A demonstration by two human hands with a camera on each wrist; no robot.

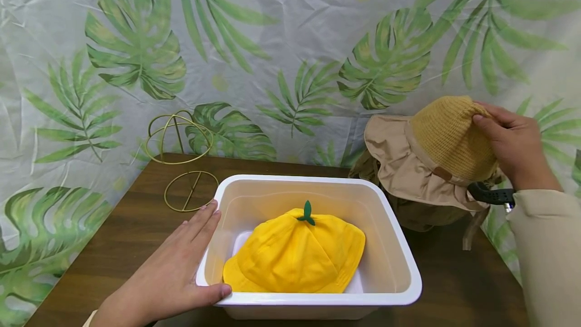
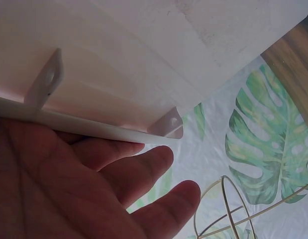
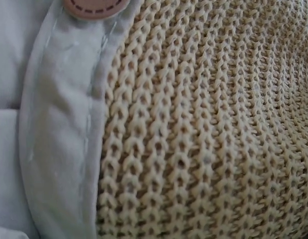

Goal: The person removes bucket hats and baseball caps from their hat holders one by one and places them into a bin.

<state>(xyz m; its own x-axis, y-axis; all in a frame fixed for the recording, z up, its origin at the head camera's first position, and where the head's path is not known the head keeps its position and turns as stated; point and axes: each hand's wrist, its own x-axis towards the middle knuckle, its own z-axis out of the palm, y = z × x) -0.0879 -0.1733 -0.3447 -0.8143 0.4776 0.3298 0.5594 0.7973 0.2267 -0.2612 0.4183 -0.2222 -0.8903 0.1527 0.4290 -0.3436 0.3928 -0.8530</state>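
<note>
A yellow cap (image 1: 299, 254) with a green sprout on top lies in a white plastic bin (image 1: 404, 266). My left hand (image 1: 172, 261) rests on the bin's left side, fingers stretched along the rim and thumb on the front edge. In the left wrist view, those fingers (image 2: 139, 174) extend loosely beside the rim (image 2: 94, 124). Off to the right, my right hand (image 1: 517, 140) pinches the crown of a mustard knit hat (image 1: 454, 130) with a beige ruffled brim. Its ribbed knit (image 3: 203, 124) and a brown patch (image 3: 96, 6) fill the right wrist view.
Behind the bin's left side stand gold wire hat stands (image 1: 179, 138) on the dark wooden table (image 1: 131, 216). An olive-brown fabric item (image 1: 413, 213) sits under the knit hat's brim. A leaf-print cloth (image 1: 308, 29) hangs at the back.
</note>
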